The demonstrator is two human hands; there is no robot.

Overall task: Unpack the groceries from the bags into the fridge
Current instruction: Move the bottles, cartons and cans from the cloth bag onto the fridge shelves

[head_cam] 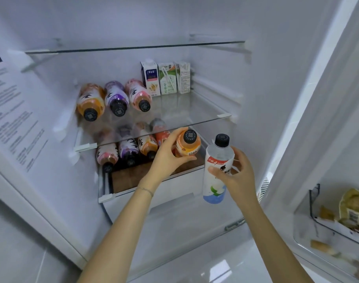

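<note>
My left hand (pixel 168 158) grips an orange drink bottle (pixel 189 145) with a black cap, held at the front right of the lower fridge shelf (pixel 154 180). My right hand (pixel 237 174) holds a clear bottle (pixel 216 170) with a white, blue and green label, upright, just in front of the fridge. Several bottles (pixel 129 152) lie on their sides on the lower shelf, caps toward me. On the glass shelf (pixel 195 117) above lie three more bottles (pixel 115 99), and three cartons (pixel 166 78) stand at the back.
An upper glass shelf (pixel 133 48) sits above, with nothing seen on it. The open fridge door on the right has a door bin (pixel 317 219) holding packaged food (pixel 354 207). A printed sheet (pixel 11 111) covers the left fridge wall. A white drawer front (pixel 174 190) lies below the lower shelf.
</note>
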